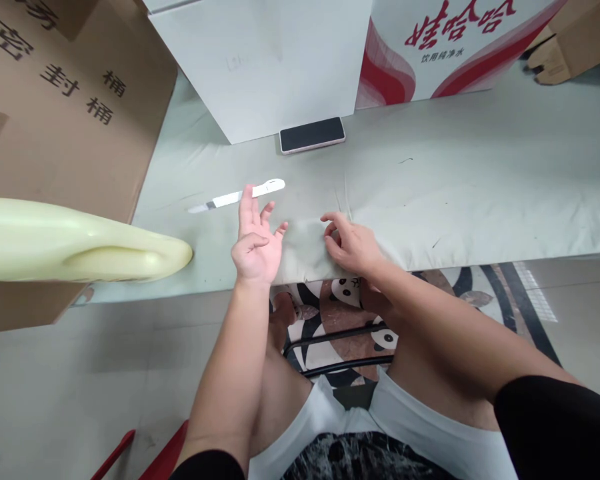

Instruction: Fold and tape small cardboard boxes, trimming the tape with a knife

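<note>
My left hand [260,247] is turned palm up, fingers apart and loosely bent, above the near part of the cloth-covered table. Its longest fingers overlap the middle of a slim white tool [225,199] that has a rounded handle end, a grey band and a pale, translucent tip. It lies slantwise on the cloth, and I cannot tell whether the fingers touch it. My right hand [353,243] is near the front edge, palm down, its fingers loosely curled and apart with nothing visible in them. Beyond both hands a phone [313,136] with a dark screen lies flat.
A white box [280,67] and a red-and-white printed box [430,60] stand at the back. At left are a large brown carton [80,147] and a pale yellow smooth object [105,247] jutting over the table. An opened cardboard box [575,47] sits at far right.
</note>
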`<action>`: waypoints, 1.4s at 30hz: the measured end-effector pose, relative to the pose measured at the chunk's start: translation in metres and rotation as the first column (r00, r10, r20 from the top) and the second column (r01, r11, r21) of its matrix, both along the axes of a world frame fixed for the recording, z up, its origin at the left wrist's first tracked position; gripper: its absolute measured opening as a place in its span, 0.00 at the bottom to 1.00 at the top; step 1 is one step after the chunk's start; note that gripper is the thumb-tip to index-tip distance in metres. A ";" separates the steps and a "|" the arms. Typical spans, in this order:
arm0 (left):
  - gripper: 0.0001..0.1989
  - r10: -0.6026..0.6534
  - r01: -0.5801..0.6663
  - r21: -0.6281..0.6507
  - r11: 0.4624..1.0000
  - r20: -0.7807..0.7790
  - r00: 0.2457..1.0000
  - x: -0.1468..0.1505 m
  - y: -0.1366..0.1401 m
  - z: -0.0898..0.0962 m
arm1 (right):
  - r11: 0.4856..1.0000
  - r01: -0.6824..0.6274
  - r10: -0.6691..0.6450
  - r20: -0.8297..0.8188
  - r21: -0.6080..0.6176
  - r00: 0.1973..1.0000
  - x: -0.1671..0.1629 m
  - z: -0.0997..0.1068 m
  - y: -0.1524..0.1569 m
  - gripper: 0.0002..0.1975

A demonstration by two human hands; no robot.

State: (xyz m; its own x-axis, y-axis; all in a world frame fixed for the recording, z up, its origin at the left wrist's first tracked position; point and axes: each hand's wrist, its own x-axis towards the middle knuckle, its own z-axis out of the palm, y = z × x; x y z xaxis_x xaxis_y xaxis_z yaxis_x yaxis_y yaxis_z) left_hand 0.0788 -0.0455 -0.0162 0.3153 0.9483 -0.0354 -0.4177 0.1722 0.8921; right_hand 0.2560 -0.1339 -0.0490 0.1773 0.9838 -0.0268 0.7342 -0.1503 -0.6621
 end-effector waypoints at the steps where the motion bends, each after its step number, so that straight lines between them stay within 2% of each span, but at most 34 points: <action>1: 0.44 -0.011 0.011 -0.010 1.000 -0.002 1.000 0.000 0.000 0.000 | 1.000 0.000 0.000 0.002 0.003 1.000 0.000 0.000 0.000 0.23; 4: 0.45 -0.033 0.033 -0.026 0.999 -0.005 0.999 -0.001 0.001 -0.001 | 1.000 0.000 0.000 0.008 0.016 1.000 0.000 -0.001 0.000 0.23; 8: 0.49 0.006 -0.005 0.031 1.000 -0.039 0.999 -0.001 0.002 -0.006 | 1.000 0.001 -0.001 0.006 0.008 1.000 0.000 -0.002 0.000 0.23; 11: 0.48 0.029 -0.027 0.054 0.998 -0.044 0.999 -0.001 0.004 -0.009 | 1.000 0.005 -0.005 0.012 0.006 1.000 0.000 -0.002 0.000 0.24; 18: 0.41 -0.005 0.005 -0.031 1.000 -0.017 1.000 -0.003 0.005 -0.007 | 1.000 -0.001 0.001 0.008 0.025 1.000 0.000 -0.002 0.000 0.23; 25: 0.44 0.011 -0.011 0.026 1.000 -0.037 0.999 -0.004 0.005 -0.007 | 1.000 0.000 0.000 0.012 0.019 1.000 0.000 -0.001 0.000 0.23; 31: 0.43 -0.020 0.020 -0.025 0.999 0.007 1.000 -0.003 0.004 -0.005 | 1.000 0.006 -0.006 0.019 0.001 1.000 0.000 0.000 0.001 0.23; 38: 0.45 0.058 -0.057 0.017 0.998 -0.045 0.997 -0.003 0.005 -0.006 | 1.000 -0.005 0.005 0.001 -0.002 1.000 0.000 0.000 0.000 0.23; 42: 0.43 -0.006 0.006 -0.010 1.000 -0.005 1.000 -0.004 0.005 -0.006 | 1.000 -0.002 0.002 0.005 -0.018 1.000 0.000 0.001 0.000 0.24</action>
